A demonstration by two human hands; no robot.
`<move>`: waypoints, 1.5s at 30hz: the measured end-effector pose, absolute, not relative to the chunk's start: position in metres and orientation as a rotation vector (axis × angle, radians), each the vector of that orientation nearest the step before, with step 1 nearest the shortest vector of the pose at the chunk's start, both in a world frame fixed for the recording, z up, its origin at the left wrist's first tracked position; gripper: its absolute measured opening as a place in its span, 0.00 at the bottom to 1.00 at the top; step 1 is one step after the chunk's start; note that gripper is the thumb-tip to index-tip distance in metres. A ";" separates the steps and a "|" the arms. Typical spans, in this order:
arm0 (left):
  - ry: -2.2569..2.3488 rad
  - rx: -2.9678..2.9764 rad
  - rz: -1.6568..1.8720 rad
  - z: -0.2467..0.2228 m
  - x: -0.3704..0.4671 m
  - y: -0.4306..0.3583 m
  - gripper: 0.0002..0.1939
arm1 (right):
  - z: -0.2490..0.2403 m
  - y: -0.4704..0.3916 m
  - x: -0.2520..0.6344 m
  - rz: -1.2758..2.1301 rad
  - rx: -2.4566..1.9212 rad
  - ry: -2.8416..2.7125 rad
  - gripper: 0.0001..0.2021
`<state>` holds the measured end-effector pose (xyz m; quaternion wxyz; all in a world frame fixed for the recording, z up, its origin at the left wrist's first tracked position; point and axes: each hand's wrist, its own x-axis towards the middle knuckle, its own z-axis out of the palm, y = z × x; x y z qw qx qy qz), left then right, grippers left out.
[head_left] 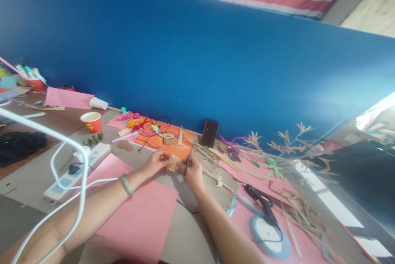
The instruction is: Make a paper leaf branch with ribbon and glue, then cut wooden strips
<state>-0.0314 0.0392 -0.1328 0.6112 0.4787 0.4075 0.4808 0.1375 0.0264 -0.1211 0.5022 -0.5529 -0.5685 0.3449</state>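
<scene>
My left hand [156, 162] pinches one side of a small tan piece [174, 162], thin like paper or dried husk, above the grey table. My right hand [195, 172] is closed around a slim dark tool [187, 164] held upright at the piece's right edge. Whether the tool is a blade, pen or tweezers is too small to make out. Just behind my hands lies an orange sheet [176, 151] with loose straw-like bits. A pink sheet [135, 218] is spread under my left forearm.
A glue gun [261, 202] and a ribbon roll [268, 237] lie at right, near dried leaves [304, 208]. A phone [210, 133] leans by the blue partition [197, 58]. At left are a paper cup [91, 123], a power strip [77, 173] and a white cable [84, 190] crossing the foreground.
</scene>
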 end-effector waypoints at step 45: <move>0.504 0.361 1.379 -0.078 -0.098 0.080 0.12 | -0.070 0.052 0.080 0.283 -1.604 -2.661 0.13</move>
